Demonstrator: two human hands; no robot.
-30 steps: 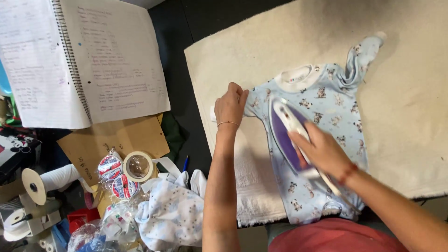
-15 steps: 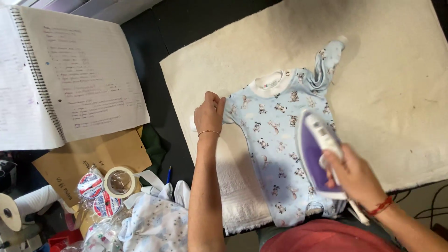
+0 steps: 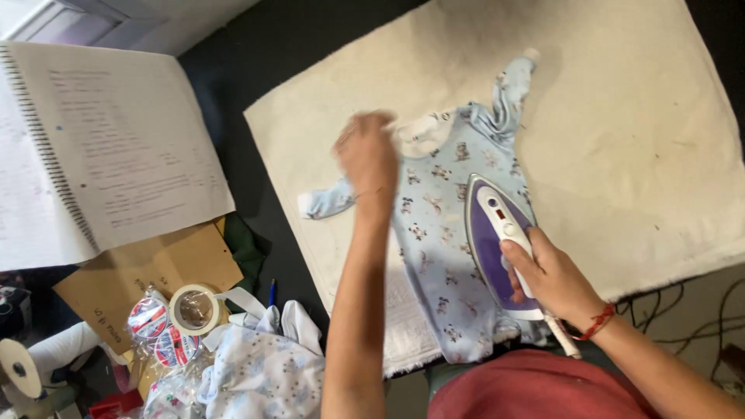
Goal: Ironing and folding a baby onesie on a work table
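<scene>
A light blue baby garment (image 3: 434, 233) with small printed animals lies flat on a cream towel (image 3: 621, 116). My right hand (image 3: 551, 275) grips the handle of a purple and white iron (image 3: 497, 244), which rests on the garment's right side. My left hand (image 3: 369, 155), blurred by motion, hovers over the garment's left shoulder beside its white collar (image 3: 423, 132). One sleeve (image 3: 330, 203) sticks out to the left and the other sleeve (image 3: 508, 93) points up.
A large open spiral notebook (image 3: 101, 155) lies at the left. Below it are brown cardboard (image 3: 155, 275), a tape roll (image 3: 194, 309), wrapped round packets (image 3: 151, 330) and a heap of pale baby clothes (image 3: 264, 361). Cables (image 3: 683, 310) trail at the lower right.
The iron has slid back up onto the garment's right side. My left hand moved right, from the left sleeve toward the collar, and the left sleeve now lies uncovered.
</scene>
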